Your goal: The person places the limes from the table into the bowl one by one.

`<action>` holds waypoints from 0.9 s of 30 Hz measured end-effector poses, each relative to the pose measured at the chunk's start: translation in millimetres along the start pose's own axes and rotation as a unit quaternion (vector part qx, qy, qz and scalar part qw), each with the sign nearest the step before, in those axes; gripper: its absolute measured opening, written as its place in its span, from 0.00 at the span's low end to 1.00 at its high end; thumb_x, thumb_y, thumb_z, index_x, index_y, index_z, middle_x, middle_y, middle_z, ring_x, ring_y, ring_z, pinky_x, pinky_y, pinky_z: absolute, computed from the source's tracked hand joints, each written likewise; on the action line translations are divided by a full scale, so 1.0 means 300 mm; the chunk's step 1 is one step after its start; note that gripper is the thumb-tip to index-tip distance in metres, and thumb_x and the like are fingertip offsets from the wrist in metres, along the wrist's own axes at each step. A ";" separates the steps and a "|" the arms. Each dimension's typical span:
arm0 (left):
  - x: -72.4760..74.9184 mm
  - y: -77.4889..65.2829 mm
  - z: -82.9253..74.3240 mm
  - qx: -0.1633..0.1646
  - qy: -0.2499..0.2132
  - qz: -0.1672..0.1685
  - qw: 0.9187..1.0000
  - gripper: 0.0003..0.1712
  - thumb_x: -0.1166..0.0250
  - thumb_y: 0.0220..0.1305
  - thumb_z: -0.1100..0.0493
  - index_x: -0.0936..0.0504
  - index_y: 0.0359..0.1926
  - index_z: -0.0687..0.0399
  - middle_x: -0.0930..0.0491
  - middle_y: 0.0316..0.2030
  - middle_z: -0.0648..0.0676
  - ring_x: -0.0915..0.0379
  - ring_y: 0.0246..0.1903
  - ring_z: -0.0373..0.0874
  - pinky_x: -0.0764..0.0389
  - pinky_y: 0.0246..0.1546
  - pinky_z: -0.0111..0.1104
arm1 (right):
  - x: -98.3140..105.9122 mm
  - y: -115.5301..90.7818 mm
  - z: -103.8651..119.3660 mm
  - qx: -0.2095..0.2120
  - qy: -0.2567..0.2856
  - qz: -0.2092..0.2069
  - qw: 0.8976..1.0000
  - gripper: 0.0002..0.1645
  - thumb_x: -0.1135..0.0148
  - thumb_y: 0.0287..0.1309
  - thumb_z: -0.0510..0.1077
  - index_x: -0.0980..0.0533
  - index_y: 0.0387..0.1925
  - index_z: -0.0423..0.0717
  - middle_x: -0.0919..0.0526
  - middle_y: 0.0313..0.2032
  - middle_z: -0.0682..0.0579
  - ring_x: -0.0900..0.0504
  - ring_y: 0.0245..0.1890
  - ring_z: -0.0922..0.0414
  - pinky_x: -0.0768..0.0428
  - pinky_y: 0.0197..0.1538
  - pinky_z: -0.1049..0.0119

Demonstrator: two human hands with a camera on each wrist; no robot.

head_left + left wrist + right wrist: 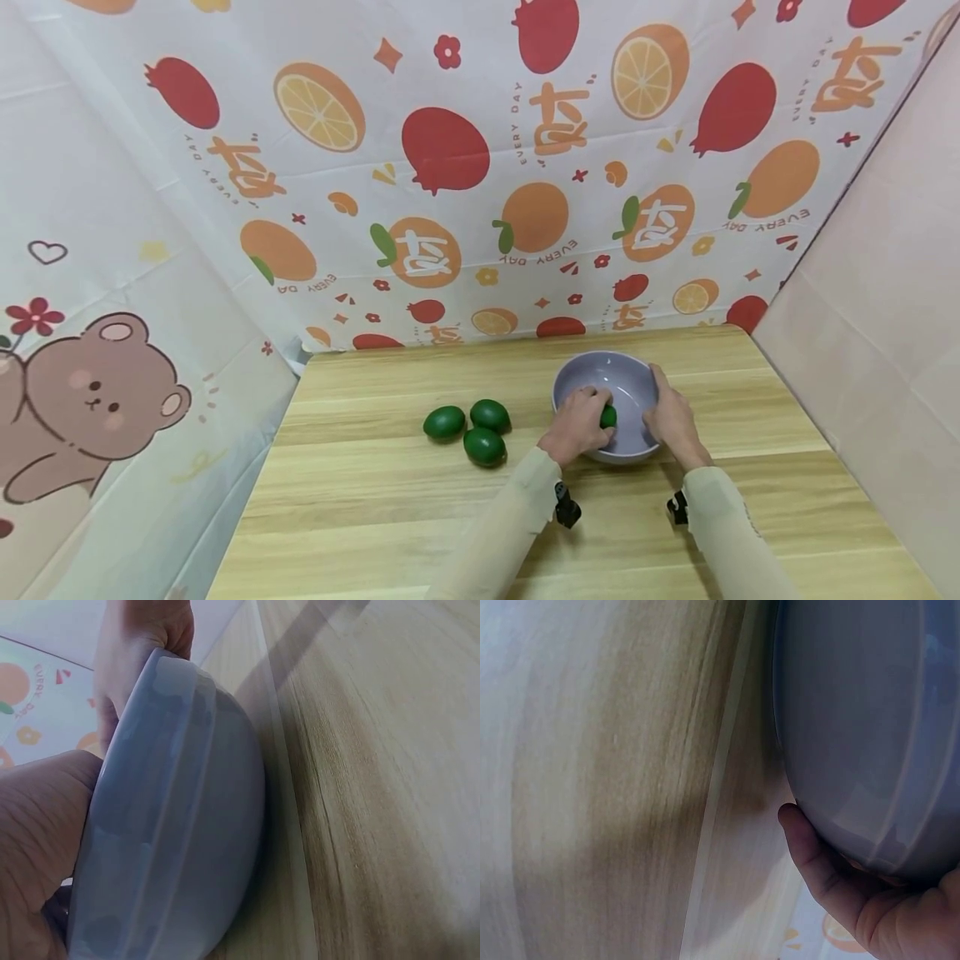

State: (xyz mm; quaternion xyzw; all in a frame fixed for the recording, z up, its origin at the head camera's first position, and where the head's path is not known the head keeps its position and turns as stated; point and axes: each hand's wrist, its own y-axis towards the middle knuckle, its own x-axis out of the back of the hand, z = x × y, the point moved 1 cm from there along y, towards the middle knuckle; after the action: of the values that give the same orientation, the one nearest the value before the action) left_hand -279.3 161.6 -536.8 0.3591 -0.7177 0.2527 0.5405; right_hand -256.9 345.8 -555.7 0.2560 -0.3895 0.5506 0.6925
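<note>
My left hand [576, 423] is down inside the lavender bowl [632, 385], its fingers curled round one dark-green lime [608, 417]. My right hand [675, 419] grips the bowl's right rim, thumb inside, fingers along the outer wall. Three more limes [485, 447] lie close together on the wooden surface [352, 508], left of the bowl. By my judgement, one lime is in but not yet let go; three are left outside.

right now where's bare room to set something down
Bare: wooden tabletop left of the three green fruits and right of the right hand. Crowded: the lavender bowl, gripped by that hand, the left hand inside holding a fourth fruit.
</note>
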 end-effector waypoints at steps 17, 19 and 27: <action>0.112 -0.018 0.015 -0.045 0.052 -0.046 0.997 0.27 0.34 0.66 0.41 0.23 0.62 0.43 0.19 0.59 0.50 0.23 0.57 0.47 0.21 0.59 0.38 | -0.016 -0.005 -0.002 0.000 0.003 0.007 1.000 0.57 0.44 0.52 0.28 0.54 0.81 0.50 0.31 0.66 0.24 0.20 0.55 0.31 0.14 0.45 0.46; 0.133 -0.030 0.025 -0.051 0.056 -0.058 0.995 0.28 0.34 0.66 0.41 0.23 0.63 0.43 0.18 0.59 0.50 0.23 0.57 0.46 0.21 0.59 0.38 | -0.016 -0.005 -0.001 -0.001 0.007 0.008 1.000 0.58 0.43 0.51 0.27 0.55 0.81 0.50 0.32 0.66 0.24 0.21 0.56 0.30 0.14 0.46 0.45; 0.198 -0.106 0.086 -0.079 0.030 -0.109 0.990 0.27 0.31 0.64 0.45 0.22 0.61 0.48 0.17 0.56 0.52 0.22 0.55 0.47 0.21 0.58 0.38 | 0.002 -0.019 0.006 -0.002 0.008 0.005 1.000 0.58 0.43 0.49 0.26 0.54 0.80 0.47 0.34 0.68 0.24 0.25 0.60 0.27 0.16 0.51 0.40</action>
State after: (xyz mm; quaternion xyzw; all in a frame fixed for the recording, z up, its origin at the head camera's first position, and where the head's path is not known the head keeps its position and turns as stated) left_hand -278.9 108.1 -488.1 0.3837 -0.6750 0.1458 0.6131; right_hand -251.8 343.3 -553.7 0.2484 -0.3867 0.5551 0.6933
